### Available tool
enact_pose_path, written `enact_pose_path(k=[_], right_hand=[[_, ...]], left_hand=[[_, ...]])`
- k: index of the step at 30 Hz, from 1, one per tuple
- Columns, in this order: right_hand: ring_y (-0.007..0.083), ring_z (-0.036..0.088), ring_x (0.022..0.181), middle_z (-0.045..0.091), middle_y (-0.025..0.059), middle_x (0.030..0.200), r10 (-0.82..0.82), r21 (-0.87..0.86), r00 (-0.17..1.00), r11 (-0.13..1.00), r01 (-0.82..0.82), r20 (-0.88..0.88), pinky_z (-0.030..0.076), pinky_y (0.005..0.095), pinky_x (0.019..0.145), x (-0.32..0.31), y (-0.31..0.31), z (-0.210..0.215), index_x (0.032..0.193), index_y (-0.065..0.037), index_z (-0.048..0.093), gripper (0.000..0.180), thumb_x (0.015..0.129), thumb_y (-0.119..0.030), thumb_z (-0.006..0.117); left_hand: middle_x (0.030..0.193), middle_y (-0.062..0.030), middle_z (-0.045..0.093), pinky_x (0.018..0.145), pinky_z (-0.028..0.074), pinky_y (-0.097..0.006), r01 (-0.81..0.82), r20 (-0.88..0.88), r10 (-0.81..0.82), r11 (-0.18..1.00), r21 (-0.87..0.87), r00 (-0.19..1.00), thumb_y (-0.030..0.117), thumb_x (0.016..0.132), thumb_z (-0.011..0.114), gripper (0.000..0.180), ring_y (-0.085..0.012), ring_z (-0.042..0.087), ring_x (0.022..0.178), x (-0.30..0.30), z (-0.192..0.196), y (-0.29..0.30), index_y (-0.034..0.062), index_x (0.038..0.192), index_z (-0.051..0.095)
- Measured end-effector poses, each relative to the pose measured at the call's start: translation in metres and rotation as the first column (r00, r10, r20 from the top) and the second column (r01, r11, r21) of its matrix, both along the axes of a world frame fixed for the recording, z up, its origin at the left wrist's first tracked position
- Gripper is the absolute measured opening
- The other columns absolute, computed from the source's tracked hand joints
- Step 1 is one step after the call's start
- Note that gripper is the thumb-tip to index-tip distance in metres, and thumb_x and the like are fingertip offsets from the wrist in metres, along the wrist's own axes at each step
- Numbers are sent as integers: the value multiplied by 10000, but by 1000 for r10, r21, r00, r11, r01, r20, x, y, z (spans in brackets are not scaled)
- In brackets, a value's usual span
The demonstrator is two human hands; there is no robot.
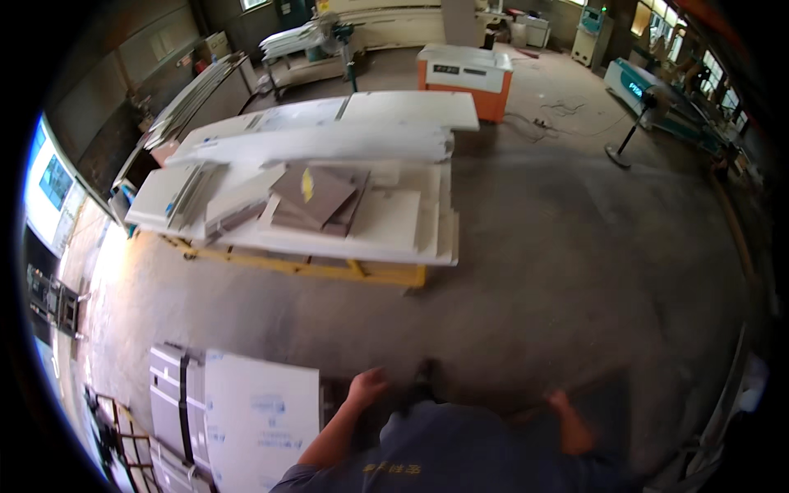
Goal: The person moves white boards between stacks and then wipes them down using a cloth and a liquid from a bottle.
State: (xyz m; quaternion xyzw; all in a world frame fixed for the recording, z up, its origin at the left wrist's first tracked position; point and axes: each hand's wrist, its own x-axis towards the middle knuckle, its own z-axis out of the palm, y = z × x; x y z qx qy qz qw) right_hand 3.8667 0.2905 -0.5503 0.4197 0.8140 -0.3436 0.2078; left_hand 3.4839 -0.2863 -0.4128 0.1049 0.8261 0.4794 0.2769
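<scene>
My left hand [370,384] is held out in front of my body, blurred, with its fingers hard to make out. Nothing can be seen for certain in it. Lower right, my right hand [559,400] is at the brownish edge of a dark flat panel [604,415], its fingers seemingly curled over that edge. My dark shirt hides much of the space between my hands. Left of my left arm lies a white sheet-covered stack [263,415] with blue print, beside grey strapped packs [168,386].
Ahead stands a yellow-framed cart [353,269] piled with white panels [386,218] and brown boards [316,195]. Behind it is an orange and white machine [464,74]. A stand fan [629,144] and loose cables [542,123] are on the floor at far right.
</scene>
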Motion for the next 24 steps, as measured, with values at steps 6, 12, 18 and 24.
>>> enact_pose_path(k=[6, 12, 18, 24], right_hand=[[285, 672, 896, 685, 153, 1060, -733, -340, 680, 641, 688, -6, 520, 431, 723, -54, -21, 26, 1204, 36, 611, 401, 918, -239, 672], [264, 669, 893, 685, 133, 1009, -743, -433, 666, 580, 690, 66, 510, 408, 708, -213, 99, 15, 1150, 12, 627, 324, 916, -211, 647], [243, 667, 890, 685, 114, 958, -730, -448, 682, 595, 668, 47, 500, 385, 694, -350, 306, 16, 1095, -11, 643, 250, 914, -182, 622], [223, 665, 887, 685, 95, 907, -660, -328, 750, 718, 613, -43, 490, 362, 679, -475, 586, 48, 1041, -34, 659, 186, 913, -154, 597]], left_hand=[[1201, -283, 639, 951, 500, -491, 403, 1, -404, 913, -68, 915, 257, 875, 687, 690, -433, 618, 1104, -236, 39, 334, 5, 1460, 421], [1209, -227, 654, 927, 513, -477, 650, -572, -610, 741, -168, 548, 272, 871, 686, 543, -415, 628, 1088, -384, 55, 596, 40, 1348, 566], [1171, -213, 671, 934, 511, -478, 735, 42, -756, 619, -275, 653, 328, 842, 714, 521, -417, 630, 1097, -459, 24, 765, 37, 1263, 618], [1269, -239, 618, 961, 489, -489, 786, -50, -830, 543, -296, 555, 399, 861, 670, 533, -419, 593, 1166, -529, -29, 885, 16, 1228, 621]])
